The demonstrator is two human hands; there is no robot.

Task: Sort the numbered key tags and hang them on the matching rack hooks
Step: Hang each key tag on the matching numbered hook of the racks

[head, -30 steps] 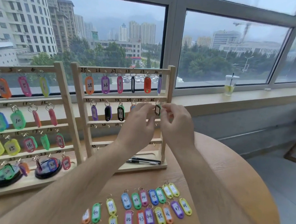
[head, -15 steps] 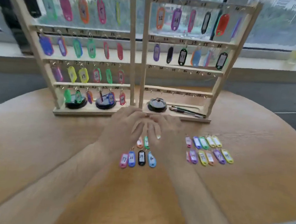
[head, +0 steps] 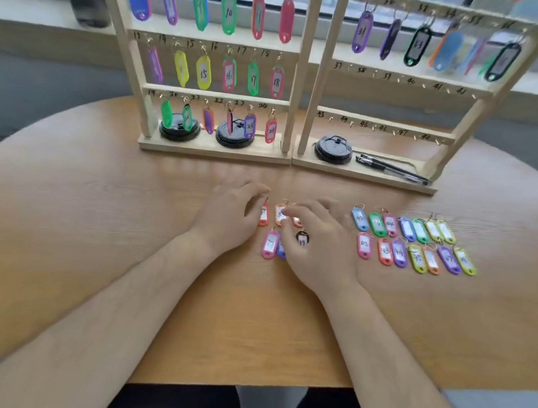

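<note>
Here, open table (head: 100, 237) spreads at left; two rows of key tags (head: 403, 228) crowd the right, the racks (head: 213, 153) the far side. Left hand (head: 227, 214) and right hand (head: 319, 245) lie close together, fingers relaxed, touching a small tag cluster (head: 270, 245), its tags flat, lengthwise toward the racks.

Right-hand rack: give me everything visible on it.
The right-hand rack is pale wood, upright on the round table, its base against the left rack's base. The frame crops its top. Rails carry handwritten numbers and small hooks. The row marked 31 onward holds hanging tags; the 37–42 and 43–48 rows' hooks are bare. Its base tray holds a black lid and two black pens.
</note>
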